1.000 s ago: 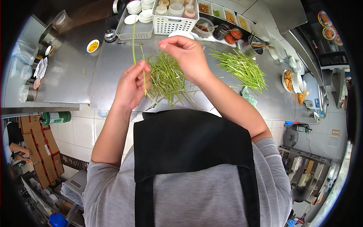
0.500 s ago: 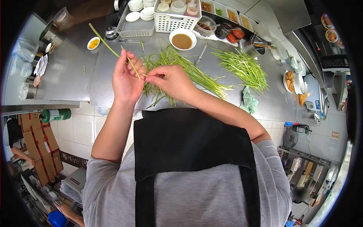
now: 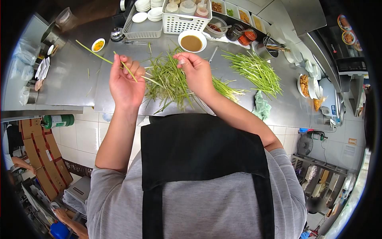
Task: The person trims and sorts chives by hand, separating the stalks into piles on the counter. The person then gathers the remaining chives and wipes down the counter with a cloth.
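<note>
left hand (image 3: 126,87) grips at least two green stalks (image 3: 94,51), held up left of one loose heap (image 3: 165,81); right hand (image 3: 196,75) over heap, partly curled in, can't tell if pinching anything; one more bunch (image 3: 227,88) partly behind right forearm (image 3: 242,116), one tidy pile (image 3: 255,74) further right; one bowl (image 3: 204,41) of brown liquid (image 3: 191,44) beyond, one green cloth (image 3: 261,106), both on steel counter (image 3: 294,101)

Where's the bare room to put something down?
Most room: the left counter, between papers and yellow-filled bowl, bar a few scraps. A smaller patch: between cloth and food dish. Crowded: the middle, with loose stems, and the back, with baskets and jars.
</note>
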`<control>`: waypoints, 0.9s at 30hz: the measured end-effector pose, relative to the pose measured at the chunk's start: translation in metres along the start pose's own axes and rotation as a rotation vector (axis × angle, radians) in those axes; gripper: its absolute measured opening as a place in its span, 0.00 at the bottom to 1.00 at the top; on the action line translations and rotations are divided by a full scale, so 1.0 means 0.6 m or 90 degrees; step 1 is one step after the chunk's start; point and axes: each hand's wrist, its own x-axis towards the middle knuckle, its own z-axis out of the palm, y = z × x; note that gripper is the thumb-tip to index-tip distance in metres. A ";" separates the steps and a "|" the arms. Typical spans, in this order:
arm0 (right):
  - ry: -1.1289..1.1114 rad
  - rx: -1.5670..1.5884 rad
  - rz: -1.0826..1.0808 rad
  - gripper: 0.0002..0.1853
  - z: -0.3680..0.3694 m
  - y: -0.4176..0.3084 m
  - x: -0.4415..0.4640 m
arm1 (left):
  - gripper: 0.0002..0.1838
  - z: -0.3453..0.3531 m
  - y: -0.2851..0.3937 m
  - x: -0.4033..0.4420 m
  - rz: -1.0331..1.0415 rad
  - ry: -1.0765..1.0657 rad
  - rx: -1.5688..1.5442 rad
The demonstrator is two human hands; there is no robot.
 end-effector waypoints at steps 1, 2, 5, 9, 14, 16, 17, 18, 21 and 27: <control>-0.004 -0.076 -0.027 0.09 -0.006 0.010 -0.001 | 0.14 -0.003 0.002 0.001 0.003 -0.010 -0.006; -0.008 -0.152 -0.055 0.10 -0.014 0.023 -0.001 | 0.14 -0.004 0.003 0.002 0.007 -0.021 -0.012; -0.222 -0.554 -0.242 0.13 -0.053 0.104 -0.001 | 0.13 0.000 0.003 0.000 0.002 -0.019 0.007; -0.207 -0.504 -0.258 0.14 -0.052 0.069 -0.011 | 0.11 -0.012 -0.015 0.000 -0.016 -0.028 0.056; -0.240 -0.219 -0.028 0.16 -0.023 -0.030 -0.023 | 0.10 -0.006 -0.074 -0.018 -0.044 0.005 0.173; -0.229 -0.233 -0.059 0.18 -0.016 -0.030 -0.036 | 0.11 -0.009 -0.100 -0.025 -0.030 -0.011 0.196; -0.250 -0.220 0.018 0.18 -0.017 -0.034 -0.041 | 0.11 -0.006 -0.113 -0.031 -0.011 -0.027 0.225; -0.268 -0.206 0.094 0.18 -0.020 -0.036 -0.044 | 0.12 -0.005 -0.125 -0.039 0.007 -0.043 0.251; -0.290 -0.215 0.109 0.18 -0.041 -0.031 -0.051 | 0.13 -0.016 -0.149 -0.052 0.039 -0.095 0.450; -0.346 -0.270 0.014 0.16 -0.094 -0.022 -0.079 | 0.14 -0.036 -0.186 -0.054 0.025 -0.191 0.565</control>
